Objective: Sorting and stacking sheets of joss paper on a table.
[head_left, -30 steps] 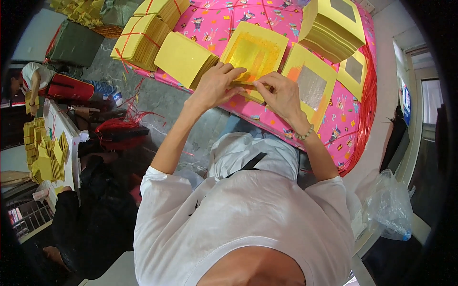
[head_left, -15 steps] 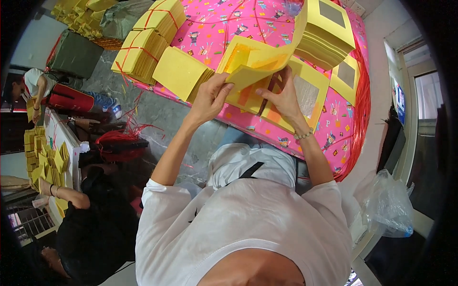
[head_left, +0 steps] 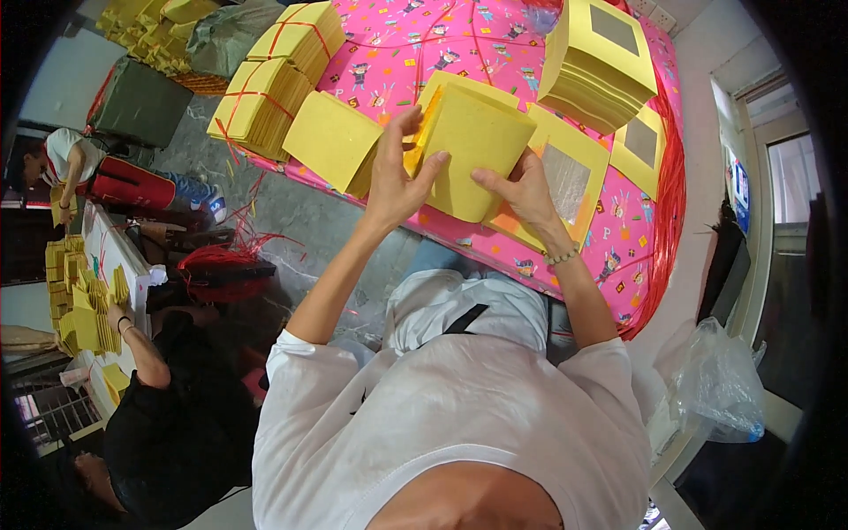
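A yellow paper sheet (head_left: 477,146) is folded over in front of me, its upper face bulging, above a stack of yellow sheets with orange patches. My right hand (head_left: 527,193) pinches its lower right side, thumb on top and fingers behind. At the left edge my left hand (head_left: 399,181) is spread, its thumb against the paper and its fingers stretched beside an orange strip. To the right lies a flat yellow sheet with a silvery panel (head_left: 565,181). A short pile of yellow folded sheets (head_left: 331,140) sits left of my left hand.
The pink patterned table cover (head_left: 459,49) carries stacks bound with red string (head_left: 261,102) and a tall yellow stack (head_left: 596,79). Red strands (head_left: 667,238) hang at the right edge. At left, two people work by a white table (head_left: 119,238) with yellow bundles.
The raised yellow sheet has come down and folded over toward me. My left hand has opened from its pinch; my right thumb now lies on top of the sheet.
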### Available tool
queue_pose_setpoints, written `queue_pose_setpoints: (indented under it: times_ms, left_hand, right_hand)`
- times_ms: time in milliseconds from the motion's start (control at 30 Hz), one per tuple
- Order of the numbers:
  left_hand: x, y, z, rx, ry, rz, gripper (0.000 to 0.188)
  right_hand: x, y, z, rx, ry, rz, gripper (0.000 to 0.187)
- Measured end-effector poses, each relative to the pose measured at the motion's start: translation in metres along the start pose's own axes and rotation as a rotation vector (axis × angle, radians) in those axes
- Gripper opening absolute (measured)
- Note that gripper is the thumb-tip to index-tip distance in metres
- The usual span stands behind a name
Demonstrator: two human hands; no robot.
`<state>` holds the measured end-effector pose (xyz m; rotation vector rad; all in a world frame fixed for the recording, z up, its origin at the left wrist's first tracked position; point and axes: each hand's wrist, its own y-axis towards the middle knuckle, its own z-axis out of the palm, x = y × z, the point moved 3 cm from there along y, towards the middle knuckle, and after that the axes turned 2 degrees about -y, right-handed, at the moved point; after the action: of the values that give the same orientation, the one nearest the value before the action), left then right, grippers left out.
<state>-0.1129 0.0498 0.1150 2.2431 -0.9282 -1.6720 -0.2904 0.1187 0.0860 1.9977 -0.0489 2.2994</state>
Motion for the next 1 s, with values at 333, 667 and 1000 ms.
queue_pose_setpoints:
  times_ms: [333,667,1000]
  left_hand:
    - [0.013,0.002,0.018,0.361,-0.636,-0.651,0.039]
    - [0.013,0.006,0.026,0.387,-0.718,-0.906,0.031]
    - [0.019,0.007,0.028,0.398,-0.766,-0.936,0.029]
  right_hand:
    - [0.001,0.006,-0.008,-0.03,-0.022,0.095,0.042]
    - [0.0,0.008,-0.009,-0.039,0.09,0.31,0.045]
    - [-0.002,0.008,-0.01,-0.008,0.163,0.338,0.047]
